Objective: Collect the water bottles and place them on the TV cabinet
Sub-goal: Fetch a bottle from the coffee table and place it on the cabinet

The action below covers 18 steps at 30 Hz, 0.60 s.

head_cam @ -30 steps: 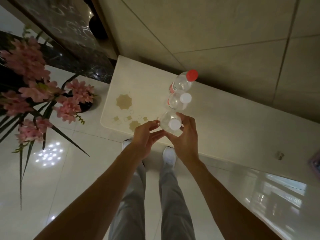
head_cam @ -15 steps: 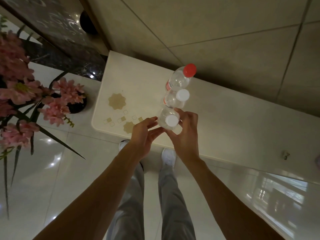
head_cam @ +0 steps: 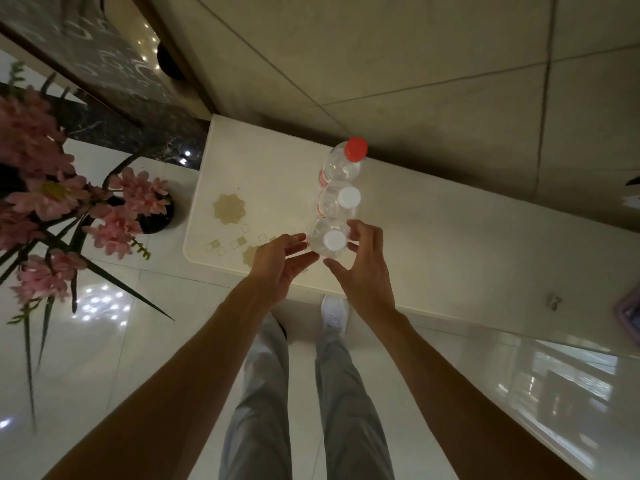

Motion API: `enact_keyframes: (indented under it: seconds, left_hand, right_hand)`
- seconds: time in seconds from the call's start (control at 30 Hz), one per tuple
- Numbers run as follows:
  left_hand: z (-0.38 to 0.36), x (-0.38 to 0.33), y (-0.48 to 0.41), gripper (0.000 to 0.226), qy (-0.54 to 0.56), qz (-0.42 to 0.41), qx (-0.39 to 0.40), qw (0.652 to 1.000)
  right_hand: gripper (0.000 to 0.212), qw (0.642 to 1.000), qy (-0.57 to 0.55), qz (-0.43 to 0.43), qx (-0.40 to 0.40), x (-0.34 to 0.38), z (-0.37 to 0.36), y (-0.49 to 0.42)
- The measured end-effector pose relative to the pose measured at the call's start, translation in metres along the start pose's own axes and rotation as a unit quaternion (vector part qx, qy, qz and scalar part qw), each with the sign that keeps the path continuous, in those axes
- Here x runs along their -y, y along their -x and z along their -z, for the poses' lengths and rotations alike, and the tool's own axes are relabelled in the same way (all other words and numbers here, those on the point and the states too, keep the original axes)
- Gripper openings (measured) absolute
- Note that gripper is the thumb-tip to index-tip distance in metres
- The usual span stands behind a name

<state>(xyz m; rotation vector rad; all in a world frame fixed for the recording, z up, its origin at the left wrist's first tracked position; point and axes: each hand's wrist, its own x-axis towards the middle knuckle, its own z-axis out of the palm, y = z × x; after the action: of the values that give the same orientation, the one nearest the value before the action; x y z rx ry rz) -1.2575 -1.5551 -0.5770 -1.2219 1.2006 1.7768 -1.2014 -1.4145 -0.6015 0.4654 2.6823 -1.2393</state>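
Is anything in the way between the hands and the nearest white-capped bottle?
No, nothing visible. The left hand and right hand flank the nearest bottle directly, fingers at its sides. It already stands on the cabinet, in line with the middle bottle and red-capped bottle behind it.

Three bottles [head_cam: 337, 202] stand in line on the cabinet [head_cam: 450, 237].
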Motion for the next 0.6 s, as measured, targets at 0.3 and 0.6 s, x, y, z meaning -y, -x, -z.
enact_keyframes:
  seconds: [0.3, 0.6]
  left_hand:
    - [-0.007, -0.071, 0.096, 0.024, -0.13, -0.072, 0.002, 0.989]
    - [-0.065, -0.144, 0.224, 0.016, -0.423, -0.234, 0.034, 0.875]
  right_hand:
    - [0.047, 0.998, 0.05, -0.01, 0.034, 0.043, 0.111, -0.001]
    - [0.025, 0.993, 0.098, -0.005, 0.058, 0.127, 0.236, -0.018]
